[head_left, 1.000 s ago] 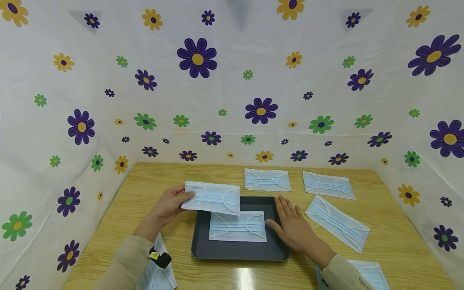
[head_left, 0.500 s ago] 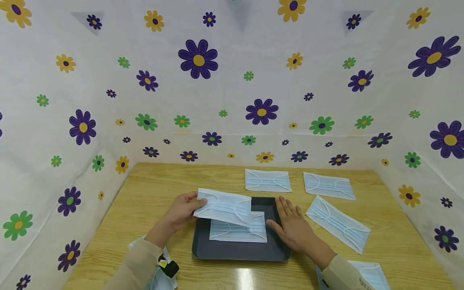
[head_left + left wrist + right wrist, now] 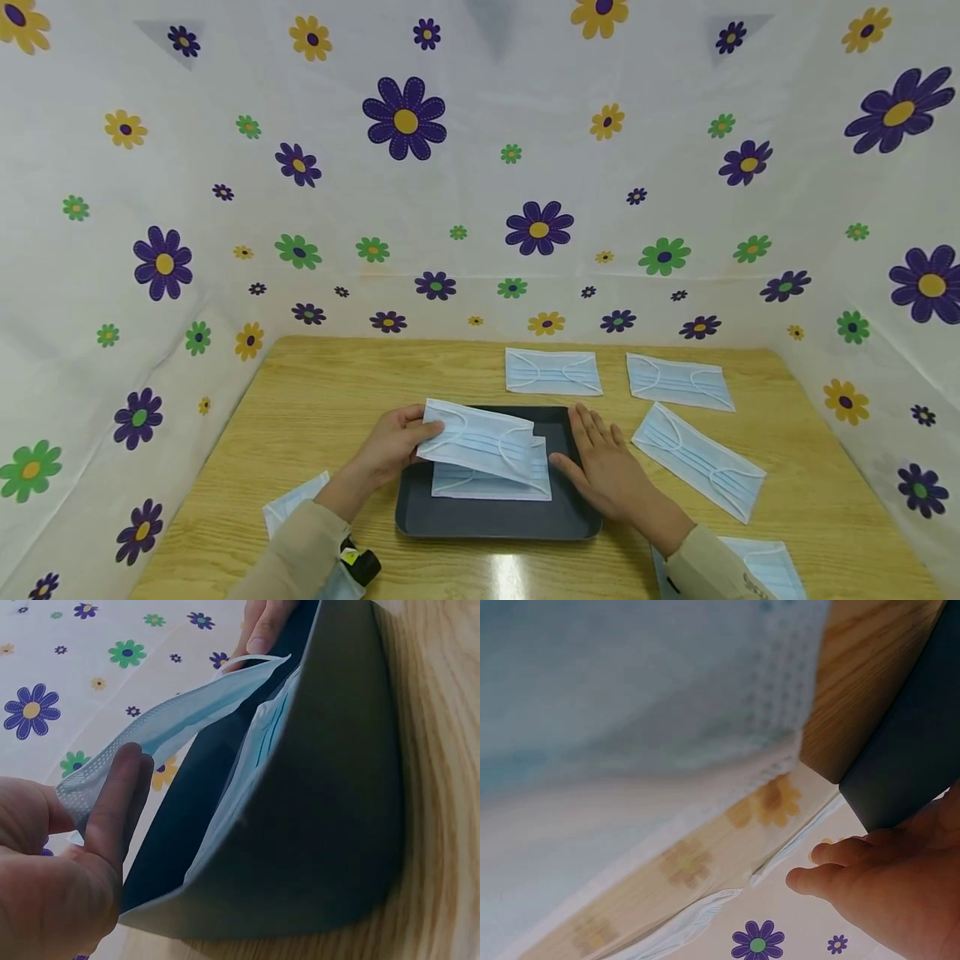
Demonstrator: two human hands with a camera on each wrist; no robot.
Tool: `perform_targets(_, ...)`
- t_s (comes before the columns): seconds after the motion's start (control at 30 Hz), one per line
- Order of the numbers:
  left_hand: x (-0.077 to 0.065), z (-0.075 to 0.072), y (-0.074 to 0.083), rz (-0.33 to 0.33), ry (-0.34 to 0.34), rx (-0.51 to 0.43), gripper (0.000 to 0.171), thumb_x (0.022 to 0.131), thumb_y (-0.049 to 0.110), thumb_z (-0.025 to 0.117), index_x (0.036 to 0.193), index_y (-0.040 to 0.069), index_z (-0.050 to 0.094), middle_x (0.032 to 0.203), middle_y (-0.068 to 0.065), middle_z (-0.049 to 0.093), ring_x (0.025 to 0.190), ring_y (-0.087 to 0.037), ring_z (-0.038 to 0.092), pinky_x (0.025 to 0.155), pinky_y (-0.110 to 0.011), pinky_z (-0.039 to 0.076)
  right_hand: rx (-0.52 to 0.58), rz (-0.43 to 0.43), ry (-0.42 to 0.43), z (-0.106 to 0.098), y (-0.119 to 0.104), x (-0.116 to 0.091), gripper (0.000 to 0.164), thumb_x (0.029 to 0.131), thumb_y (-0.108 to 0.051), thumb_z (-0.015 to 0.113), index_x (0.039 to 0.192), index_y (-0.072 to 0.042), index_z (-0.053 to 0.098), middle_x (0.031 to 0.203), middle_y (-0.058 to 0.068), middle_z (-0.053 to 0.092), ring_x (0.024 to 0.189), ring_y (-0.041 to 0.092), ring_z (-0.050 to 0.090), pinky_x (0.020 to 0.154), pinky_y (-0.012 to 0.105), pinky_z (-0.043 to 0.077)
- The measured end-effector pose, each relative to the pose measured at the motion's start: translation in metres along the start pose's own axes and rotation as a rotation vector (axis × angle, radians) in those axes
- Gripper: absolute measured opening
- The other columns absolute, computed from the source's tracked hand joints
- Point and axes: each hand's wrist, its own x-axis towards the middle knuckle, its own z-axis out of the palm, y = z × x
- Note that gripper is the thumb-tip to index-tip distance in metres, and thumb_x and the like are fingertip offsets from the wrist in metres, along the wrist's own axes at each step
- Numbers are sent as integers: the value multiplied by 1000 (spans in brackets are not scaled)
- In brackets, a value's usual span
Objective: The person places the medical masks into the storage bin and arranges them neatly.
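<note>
Between thumb and fingers, my left hand (image 3: 393,446) pinches the left end of a pale blue face mask (image 3: 480,435), its white ear loops facing up. The mask tilts over a dark grey tray (image 3: 495,521), its right end low above another face mask (image 3: 491,487) lying flat inside. In the left wrist view the held mask (image 3: 180,712) slants across the tray opening, above the mask on the tray floor. My right hand (image 3: 606,471) rests with straight fingers along the tray's right rim; in the right wrist view its fingers lie beside the dark tray wall (image 3: 900,727).
Several more masks lie on the wooden table (image 3: 337,367): one mask (image 3: 553,372) behind the tray, one mask (image 3: 681,382) at back right, a slanted mask (image 3: 701,462) right of the tray. Others lie partly under each forearm. A flowered cloth (image 3: 480,167) surrounds the table's back and sides.
My left hand has carried its mask right and toward me, from the tray's back left corner to above the mask inside. My right hand has stayed at the rim.
</note>
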Motion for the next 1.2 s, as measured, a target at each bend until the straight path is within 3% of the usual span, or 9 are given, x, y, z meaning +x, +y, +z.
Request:
perform_targets(0.4, 0, 15, -3, 4, 55, 66, 42, 105, 6, 62, 142, -12, 55, 118, -19, 77, 83, -11, 76, 69, -25, 63, 0, 1, 5, -1, -1, -1, 85, 110, -53, 48, 165, 6, 20, 172, 28, 23, 159, 49, 22, 124, 72, 21)
perform_targets(0.87, -3, 20, -5, 34, -14, 187, 42, 104, 2, 62, 143, -12, 54, 120, -27, 75, 90, -21, 78, 75, -38, 66, -1, -3, 16, 0, -1, -1, 85, 110, -52, 49, 165, 6, 20, 172, 28, 24, 159, 49, 23, 124, 72, 22)
perform_targets(1.2, -4, 22, -5, 41, -26, 275, 38, 103, 0, 63, 139, -11, 58, 115, -26, 77, 89, -22, 78, 72, -39, 66, -10, -7, 12, -1, 0, 0, 86, 110, -55, 47, 165, 5, 20, 172, 27, 23, 159, 49, 23, 124, 72, 23)
